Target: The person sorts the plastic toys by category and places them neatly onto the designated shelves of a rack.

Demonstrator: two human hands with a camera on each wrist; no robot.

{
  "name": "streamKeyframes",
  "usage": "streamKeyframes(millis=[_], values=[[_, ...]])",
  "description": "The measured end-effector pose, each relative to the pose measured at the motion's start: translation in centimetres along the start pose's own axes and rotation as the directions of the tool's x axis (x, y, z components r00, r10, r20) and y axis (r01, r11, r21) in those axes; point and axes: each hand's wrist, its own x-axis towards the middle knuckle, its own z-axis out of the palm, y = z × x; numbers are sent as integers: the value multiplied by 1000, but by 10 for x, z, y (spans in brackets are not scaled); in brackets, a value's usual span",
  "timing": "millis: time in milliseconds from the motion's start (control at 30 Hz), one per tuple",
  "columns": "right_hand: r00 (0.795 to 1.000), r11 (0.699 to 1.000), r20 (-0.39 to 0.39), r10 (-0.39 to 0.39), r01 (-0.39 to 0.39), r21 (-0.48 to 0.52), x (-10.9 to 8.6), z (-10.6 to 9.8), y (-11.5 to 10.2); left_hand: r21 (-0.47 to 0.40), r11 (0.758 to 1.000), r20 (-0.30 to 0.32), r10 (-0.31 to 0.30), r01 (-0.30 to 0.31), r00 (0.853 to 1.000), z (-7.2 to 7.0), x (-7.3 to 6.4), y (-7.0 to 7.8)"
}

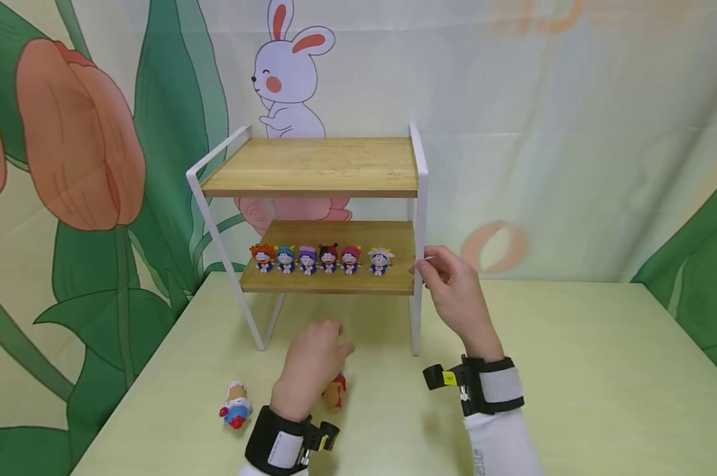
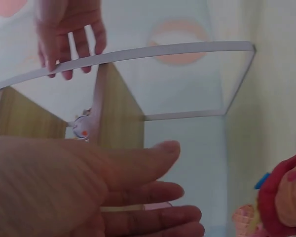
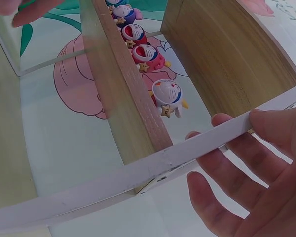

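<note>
A two-tier shelf rack (image 1: 335,291) with wooden boards and a white frame stands on the table. My right hand (image 1: 456,294) holds its right front post; in the right wrist view the thumb and fingers (image 3: 227,170) lie about the white bar. Several small cartoon cat figurines (image 1: 307,260) line the lower board, the white horned one (image 1: 379,262) slightly apart on the right. Over the table before the rack, my left hand (image 1: 313,360) has its fingers extended and holds nothing. Just beside it a brown-and-red figurine (image 1: 335,391) is partly hidden by the hand.
Another figurine (image 1: 236,404), white, blue and red, lies on the table (image 1: 602,370) at the left. The rack's upper board (image 1: 317,165) is bare wood. Behind hangs a printed cloth (image 1: 543,145) with a rabbit and tulips. Both wrists wear strapped cameras.
</note>
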Motion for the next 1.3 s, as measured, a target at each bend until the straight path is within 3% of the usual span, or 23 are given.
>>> streamKeyframes(millis=[233,433,633,800,1067,1300], values=[[1000,1000,3,4,-4,4,0,0,-1,156,988,0,13,-13,1000,12,-1,4],[1000,1000,4,5,-5,0,0,0,1,182,983,9,-34,32,999,18,-2,4],[1000,1000,-1,0,0,-2,0,0,1,203,978,-9,-38,39,999,22,-4,2],[1000,1000,2,-6,6,-3,0,0,1,208,977,-12,-51,53,999,22,-6,1],[1000,1000,1,-9,9,-15,1,-1,0,168,980,42,-116,108,992,22,-6,0],[1000,1000,1,-4,4,-17,1,-1,-1,113,987,81,-128,118,988,29,-4,-4]])
